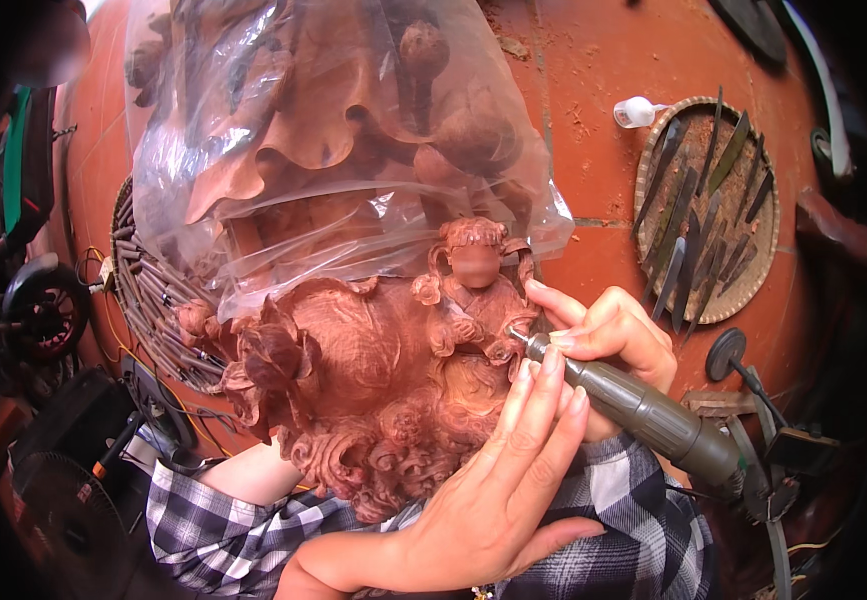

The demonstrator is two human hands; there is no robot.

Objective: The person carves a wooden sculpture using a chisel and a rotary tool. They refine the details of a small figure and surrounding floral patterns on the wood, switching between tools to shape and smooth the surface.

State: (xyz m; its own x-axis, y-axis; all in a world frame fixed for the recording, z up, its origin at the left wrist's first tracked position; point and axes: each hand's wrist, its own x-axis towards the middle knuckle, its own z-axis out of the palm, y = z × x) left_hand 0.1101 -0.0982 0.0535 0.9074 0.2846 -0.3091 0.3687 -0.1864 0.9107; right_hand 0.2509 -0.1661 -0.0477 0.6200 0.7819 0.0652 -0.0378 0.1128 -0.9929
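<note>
A reddish-brown wood carving [353, 340] takes up the middle, with a small carved figure [474, 265] on its right side. My right hand [618, 340] grips a dark green handheld rotary tool [658, 410] near its metal nose. The tool's tip meets the carving just below the small figure; the bit itself is too small to make out. My left hand [493, 490] is open, its fingers stretched flat, with the fingertips against the tool's front end. Clear plastic sheeting [373, 215] covers the carving's upper part.
At the right, a round woven tray [773, 235] holds several dark files and blades, with a small white bottle [635, 112] beside it. A basket of thin rods [148, 290] stands at the left, near cables and a black wheel [45, 308]. Wood crumbs lie on the red tiled floor [593, 180].
</note>
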